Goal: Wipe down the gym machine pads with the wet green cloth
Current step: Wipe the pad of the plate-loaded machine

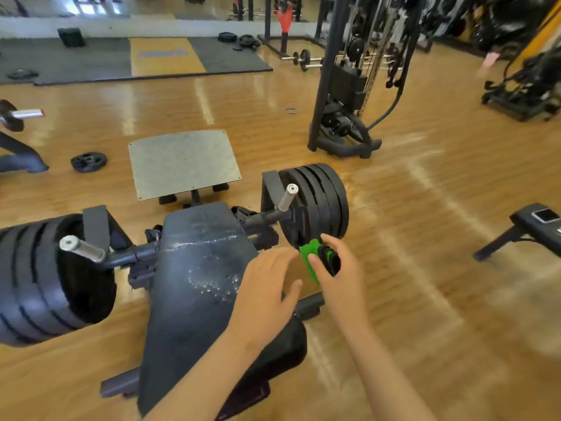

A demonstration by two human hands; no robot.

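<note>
Obs.: the green cloth (310,259) is bright green and bunched into a wad, right of frame centre, off the right edge of the long pad (194,287). The right hand (338,270) grips it with fingers curled round it. A black object sits in the same grip against the cloth; we cannot identify it.

The left hand (267,288) is spread flat with straight fingers and holds nothing. It is over the pad's right edge; we cannot tell whether it touches.

The long pad is dark grey, with shiny wet streaks and droplets across its middle.

Counts:
- one cloth
- two hands
- two pads: the long one and a rounded black seat pad (282,344) below it
- two plate stacks, left (45,278) and right (321,199)
- two steel pegs (287,197)
- one metal footplate (182,162)

Motion blur smears the plate edges, so plates per stack stay uncounted. The frame edge cuts the left stack, and the forearms hide much of the seat pad.
</note>
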